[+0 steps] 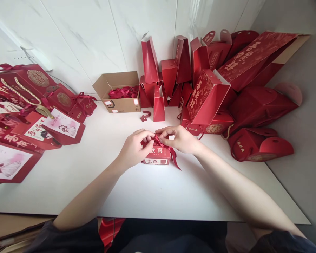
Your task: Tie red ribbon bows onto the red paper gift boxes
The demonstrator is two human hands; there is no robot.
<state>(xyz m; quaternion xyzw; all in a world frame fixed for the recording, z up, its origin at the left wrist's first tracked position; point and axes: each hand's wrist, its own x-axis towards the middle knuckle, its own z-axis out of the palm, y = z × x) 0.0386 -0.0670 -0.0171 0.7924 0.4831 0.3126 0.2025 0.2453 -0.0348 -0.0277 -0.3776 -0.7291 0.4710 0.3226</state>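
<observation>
A small red gift box (158, 156) with white characters and a pale label on its front stands on the white table in front of me. A dark red ribbon (176, 162) lies over its top, one tail hanging down the right side. My left hand (137, 146) pinches the ribbon from the left, above the box top. From the right, my right hand (180, 139) pinches the same ribbon, thumb and fingertips together. Both hands meet at a loop or knot over the box. The fingers partly hide it.
Behind the box stand a cardboard carton (125, 105) of red ribbons, a small red flower-shaped piece (143, 118) and a narrow red box (159, 107). Many red boxes (208, 98) are piled at right. Decorated gift boxes (65, 128) crowd the left. A tiled wall (147, 17) closes the back.
</observation>
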